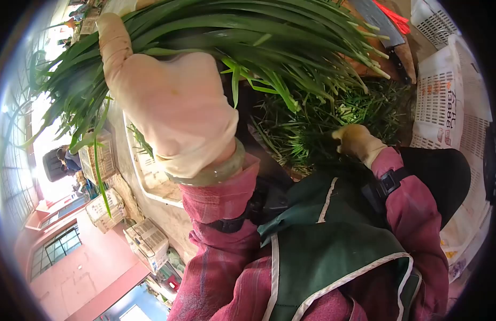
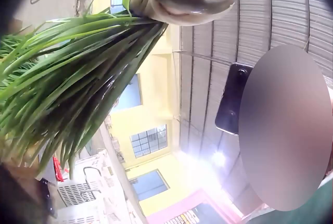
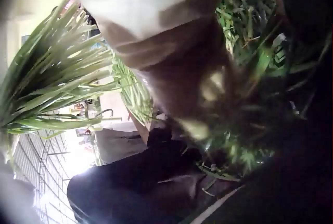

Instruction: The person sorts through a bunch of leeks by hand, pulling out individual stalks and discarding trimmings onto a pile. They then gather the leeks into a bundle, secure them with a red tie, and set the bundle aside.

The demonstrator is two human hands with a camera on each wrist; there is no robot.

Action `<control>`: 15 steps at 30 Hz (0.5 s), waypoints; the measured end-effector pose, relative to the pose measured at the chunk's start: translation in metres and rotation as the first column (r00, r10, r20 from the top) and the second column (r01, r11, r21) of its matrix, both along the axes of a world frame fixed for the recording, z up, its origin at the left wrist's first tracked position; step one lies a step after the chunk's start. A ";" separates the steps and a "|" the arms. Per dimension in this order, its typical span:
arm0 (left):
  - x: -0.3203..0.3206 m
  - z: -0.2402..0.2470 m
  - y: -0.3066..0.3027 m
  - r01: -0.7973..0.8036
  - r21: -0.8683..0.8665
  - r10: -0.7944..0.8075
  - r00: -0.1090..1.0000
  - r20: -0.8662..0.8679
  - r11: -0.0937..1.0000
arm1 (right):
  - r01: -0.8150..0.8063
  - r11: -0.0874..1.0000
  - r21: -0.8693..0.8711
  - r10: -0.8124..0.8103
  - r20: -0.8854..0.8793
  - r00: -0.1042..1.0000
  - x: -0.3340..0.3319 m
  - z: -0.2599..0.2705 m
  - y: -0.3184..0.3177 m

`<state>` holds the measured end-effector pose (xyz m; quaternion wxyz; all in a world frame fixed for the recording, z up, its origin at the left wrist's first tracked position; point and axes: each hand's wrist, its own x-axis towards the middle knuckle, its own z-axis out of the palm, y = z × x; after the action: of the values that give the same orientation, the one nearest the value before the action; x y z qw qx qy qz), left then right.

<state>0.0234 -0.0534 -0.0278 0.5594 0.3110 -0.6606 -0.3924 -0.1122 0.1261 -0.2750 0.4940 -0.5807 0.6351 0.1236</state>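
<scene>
A large bunch of garlic chives (image 1: 221, 32) is raised in my gloved left hand (image 1: 175, 99), which grips it with the thumb along the near side. The pale cut ends point right in the head view, and the long green leaves droop at the left. Lower down, my gloved right hand (image 1: 360, 143) is at a heap of green trimmings (image 1: 333, 115), its fingers bent towards the loose leaves. In the right wrist view that hand (image 3: 177, 83) is dark and blurred against the trimmings; I cannot tell whether it holds any.
A knife (image 1: 384, 27) with a black handle lies on a wooden board (image 1: 410, 60) behind the heap, beside something red (image 1: 393, 19). White plastic baskets (image 1: 435, 101) stand at the right. A white crate (image 1: 146, 174) sits left of my legs. Stacked crates (image 1: 146, 241) and a person are farther off.
</scene>
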 end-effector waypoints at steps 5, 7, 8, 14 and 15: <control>0.004 0.002 -0.010 0.010 0.062 -0.005 0.997 -0.076 0.998 | 0.557 0.603 0.571 -0.621 0.774 -0.122 0.030 0.041 -0.023; 0.003 0.001 -0.012 0.009 0.065 -0.003 0.997 -0.080 0.998 | 0.411 0.550 0.727 -0.587 0.687 -0.429 0.038 0.045 -0.027; 0.004 0.000 -0.013 0.009 0.066 -0.003 0.997 -0.081 0.998 | 0.322 0.573 0.753 -0.584 0.652 -0.484 0.037 0.051 -0.032; 0.006 0.001 -0.018 0.017 0.056 -0.012 0.996 -0.091 0.998 | 0.684 0.550 0.480 -0.694 0.718 0.054 0.030 0.029 -0.017; 0.007 0.002 -0.019 0.021 0.055 -0.016 0.996 -0.090 0.998 | 0.714 0.608 0.348 -0.711 0.639 0.294 0.026 0.028 -0.017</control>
<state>0.0300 -0.0726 -0.0261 0.5760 0.3025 -0.6264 -0.4294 -0.0859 0.1095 -0.2474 0.7027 -0.2355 0.5726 -0.3505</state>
